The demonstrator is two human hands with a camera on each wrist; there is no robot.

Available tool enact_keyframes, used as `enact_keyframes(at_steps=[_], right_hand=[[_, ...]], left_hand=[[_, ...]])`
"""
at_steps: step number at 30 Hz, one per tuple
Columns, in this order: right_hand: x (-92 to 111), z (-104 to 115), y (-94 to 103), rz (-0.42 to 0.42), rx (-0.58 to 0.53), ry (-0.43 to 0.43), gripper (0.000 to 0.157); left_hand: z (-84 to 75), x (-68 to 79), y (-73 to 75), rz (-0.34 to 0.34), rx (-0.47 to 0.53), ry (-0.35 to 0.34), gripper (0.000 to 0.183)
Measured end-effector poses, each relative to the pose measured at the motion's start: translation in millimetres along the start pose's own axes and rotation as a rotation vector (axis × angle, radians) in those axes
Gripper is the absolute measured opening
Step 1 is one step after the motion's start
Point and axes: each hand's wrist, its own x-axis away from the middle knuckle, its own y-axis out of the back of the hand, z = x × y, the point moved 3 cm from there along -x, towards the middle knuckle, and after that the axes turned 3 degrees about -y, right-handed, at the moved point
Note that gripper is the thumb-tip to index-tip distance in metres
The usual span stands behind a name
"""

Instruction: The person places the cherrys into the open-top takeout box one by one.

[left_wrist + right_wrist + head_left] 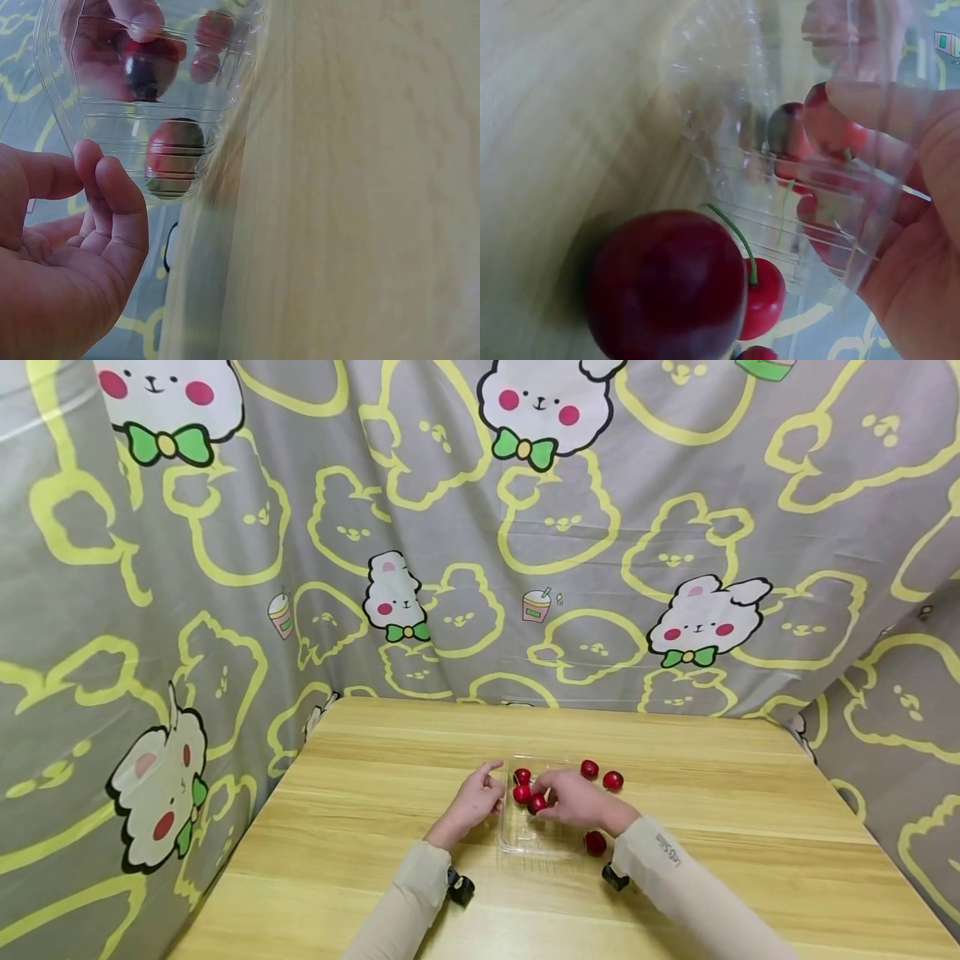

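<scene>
A clear plastic box (513, 843) lies on the table with dark red cherries (522, 775) along its left side. My left hand (474, 800) is at the box's left wall; in the left wrist view its thumb and fingertip come together at the rim, pinching it. My right hand (577, 800) reaches over the right side into the box. Its fingertips pinch a cherry (537, 803) low in the box, beside the others. Through the plastic, the right wrist view shows the thumb (877, 109) against red fruit and green stems.
Two loose cherries (612, 780) lie on the wooden table (360, 810) beyond the right hand. Another cherry (595, 842) sits nearer, below the right wrist; it looms large in the right wrist view. A patterned grey curtain (450, 527) hangs behind the table and at both sides.
</scene>
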Motion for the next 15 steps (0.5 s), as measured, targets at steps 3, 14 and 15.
enact_keyframes(at_steps=[3, 14, 15], right_hand=[[-0.9, 0.0, -3.0, 0.007, 0.006, 0.004, 0.028], [-4.6, -0.2, -13.6, 0.045, 0.003, 0.013, 0.028], [-4.9, 0.0, -14.2, 0.044, 0.008, 0.021, 0.028]], left_hand=[[0.3, -0.2, 0.1, 0.002, 0.003, 0.0, 0.053], [-2.6, 1.4, 0.2, 0.004, 0.004, 0.01, 0.053], [-2.7, 1.3, 0.2, 0.005, 0.007, 0.013, 0.053]])
